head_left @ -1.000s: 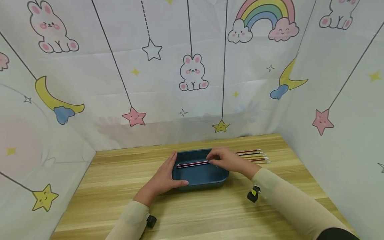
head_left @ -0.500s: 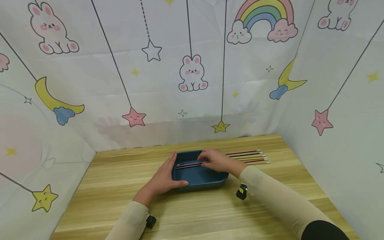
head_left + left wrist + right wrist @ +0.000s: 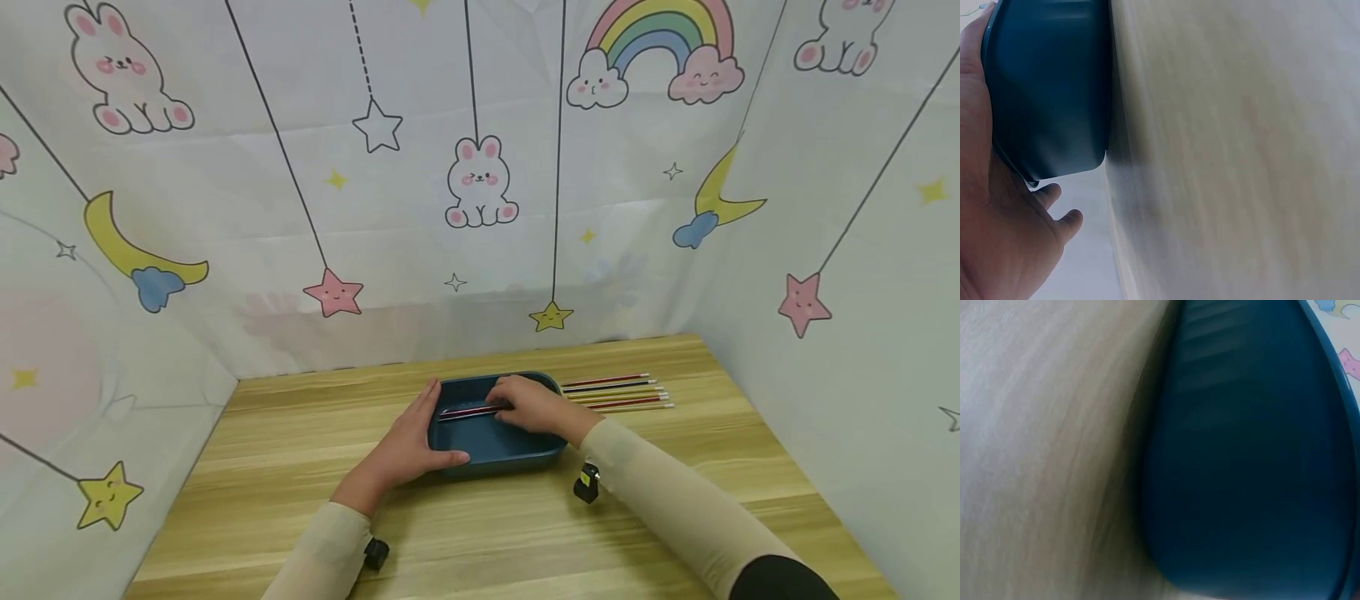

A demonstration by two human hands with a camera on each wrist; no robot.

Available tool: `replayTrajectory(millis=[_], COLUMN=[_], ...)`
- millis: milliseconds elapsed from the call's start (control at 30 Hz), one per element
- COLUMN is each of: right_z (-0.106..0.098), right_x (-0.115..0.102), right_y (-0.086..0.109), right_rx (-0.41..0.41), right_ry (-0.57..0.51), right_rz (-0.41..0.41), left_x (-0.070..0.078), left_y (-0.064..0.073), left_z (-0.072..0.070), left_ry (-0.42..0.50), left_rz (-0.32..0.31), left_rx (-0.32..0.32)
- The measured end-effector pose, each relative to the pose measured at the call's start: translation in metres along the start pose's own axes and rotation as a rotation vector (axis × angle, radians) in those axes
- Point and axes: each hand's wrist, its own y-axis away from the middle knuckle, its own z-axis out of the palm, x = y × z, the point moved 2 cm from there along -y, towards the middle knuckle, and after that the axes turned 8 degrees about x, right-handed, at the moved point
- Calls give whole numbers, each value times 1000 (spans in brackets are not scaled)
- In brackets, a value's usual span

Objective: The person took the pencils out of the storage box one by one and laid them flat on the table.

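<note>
A dark blue tray [image 3: 495,442] with raised walls stands on the wooden table. My left hand [image 3: 405,433] rests against its left end, fingers laid along the side and thumb over the near rim. The left wrist view shows that hand [image 3: 1004,219] around the tray's corner [image 3: 1054,94]. Inside the tray lie a few dark red pencils [image 3: 468,412], side by side. My right hand [image 3: 536,407] reaches in from the right and pinches them with curled fingers, hiding their right part. Only the tray's outer wall [image 3: 1241,456] fills the right wrist view, without the hand.
Several pencils [image 3: 615,392] with white ends, in red, dark blue and yellow, lie roughly parallel on the table right of the tray. The wooden table [image 3: 480,533] meets cartoon-printed cloth walls [image 3: 405,317] at the back and sides.
My right hand has slid left along the pencils in the tray, uncovering more of those on the table. The left hand and tray have hardly moved.
</note>
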Motion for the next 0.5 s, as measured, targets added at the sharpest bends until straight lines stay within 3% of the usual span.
replayTrajectory(millis=[500], right_z=[7], right_x=[-1], right_y=[0], right_rx=[-15], right_ry=[28], right_rz=[-8], left_x=[-1], left_y=[-1], left_z=[0], left_ry=[13], left_rz=[-6], left_rx=[-1])
